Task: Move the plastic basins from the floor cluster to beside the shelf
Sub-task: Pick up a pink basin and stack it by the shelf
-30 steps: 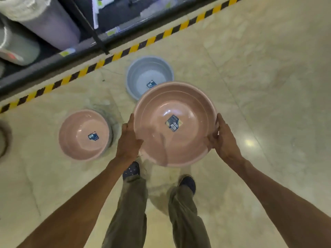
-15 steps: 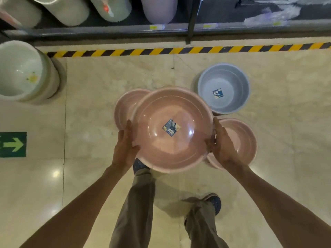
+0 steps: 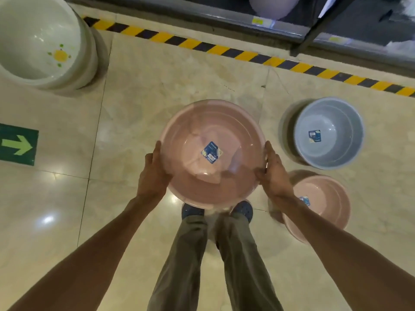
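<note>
Head view: the left hand (image 3: 152,176) and right hand (image 3: 272,176) are each gripping opposite rims of a pink basin (image 3: 213,153), holding it above the floor (image 3: 157,86). A grey basin (image 3: 329,133) and a second pink basin (image 3: 323,205) are sitting to the right, a white tub (image 3: 40,41) at the far left near the striped tape (image 3: 224,50).

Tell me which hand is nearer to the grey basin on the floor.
Right. The right hand grips the held pink basin on the rim facing the grey basin; the left hand grips the opposite rim, farther away.
</note>
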`<state>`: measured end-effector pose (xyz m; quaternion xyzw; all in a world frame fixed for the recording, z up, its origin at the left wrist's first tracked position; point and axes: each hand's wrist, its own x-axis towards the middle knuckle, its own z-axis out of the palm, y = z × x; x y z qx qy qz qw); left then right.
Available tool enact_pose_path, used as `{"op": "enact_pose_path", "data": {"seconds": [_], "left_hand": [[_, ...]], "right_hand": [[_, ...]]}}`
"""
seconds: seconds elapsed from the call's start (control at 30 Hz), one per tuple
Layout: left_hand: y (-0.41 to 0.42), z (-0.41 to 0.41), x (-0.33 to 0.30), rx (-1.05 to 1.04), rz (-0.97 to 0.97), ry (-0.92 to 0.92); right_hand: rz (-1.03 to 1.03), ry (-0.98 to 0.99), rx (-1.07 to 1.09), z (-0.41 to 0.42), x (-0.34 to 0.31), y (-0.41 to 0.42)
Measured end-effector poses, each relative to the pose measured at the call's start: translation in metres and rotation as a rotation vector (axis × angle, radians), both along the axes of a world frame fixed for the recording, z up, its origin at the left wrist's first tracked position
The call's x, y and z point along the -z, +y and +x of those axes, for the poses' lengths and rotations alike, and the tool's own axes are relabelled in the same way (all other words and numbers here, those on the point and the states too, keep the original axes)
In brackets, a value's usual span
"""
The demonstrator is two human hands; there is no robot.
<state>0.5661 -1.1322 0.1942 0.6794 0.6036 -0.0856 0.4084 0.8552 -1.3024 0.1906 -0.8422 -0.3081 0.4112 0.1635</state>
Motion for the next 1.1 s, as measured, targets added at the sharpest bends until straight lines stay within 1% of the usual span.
{"op": "enact_pose_path", "data": {"seconds": [0.1,0.23,0.43,0.53,0.63,0.77,0.93,1.0,1.1], "left_hand": [[0.009,-0.002,0.033,-0.024,-0.005,0.005],[0.011,0.001,0.085,-0.06,-0.009,0.016],[0.006,0.01,0.155,-0.038,0.04,0.101],[0.001,0.018,0.181,-0.005,0.071,0.117],[-0.003,0.026,0.198,-0.004,0.094,0.148],[-0.005,0.03,0.205,0.004,0.122,0.172],[0.0,0.033,0.193,0.13,0.151,0.222],[0.002,0.039,0.18,0.21,0.169,0.224],[0.001,0.057,0.154,0.395,0.196,0.156]], "right_hand": [[-0.002,-0.004,-0.038,0.0,0.029,0.018],[-0.055,-0.062,-0.074,0.004,0.084,0.033],[-0.198,-0.202,-0.151,0.001,0.156,0.043],[-0.269,-0.276,-0.125,-0.004,0.181,0.045],[-0.276,-0.31,-0.104,-0.006,0.201,0.042],[-0.29,-0.296,-0.098,-0.005,0.209,0.04],[-0.29,-0.188,-0.129,0.007,0.186,0.04],[-0.285,-0.183,-0.197,0.012,0.171,0.033],[-0.319,-0.201,-0.3,0.022,0.146,0.018]]}}
